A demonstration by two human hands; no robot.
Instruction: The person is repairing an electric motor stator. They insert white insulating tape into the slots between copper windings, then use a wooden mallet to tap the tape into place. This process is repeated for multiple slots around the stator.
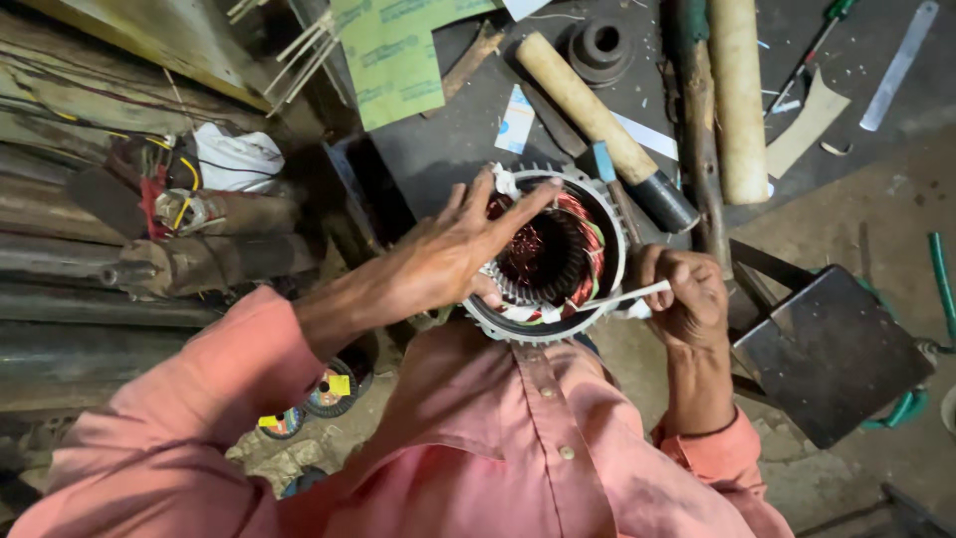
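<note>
A round finned motor stator (558, 331) with copper windings (543, 254) and white insulation strips rests against my chest. My left hand (453, 249) lies across its left rim, fingers spread, index finger stretched over the top of the windings. My right hand (687, 294) sits at the stator's right edge, fingers closed on a thin white strip (627, 296) that runs from the hand into the windings at the lower right.
A wooden-handled mallet (588, 110), a thick pale cylinder (739, 100), green sheets (393, 60), a metal ruler (898, 65) and a screwdriver (817, 45) lie on the dark bench beyond. A dark metal plate (832, 354) stands right. Pipes and wires (189, 249) crowd the left.
</note>
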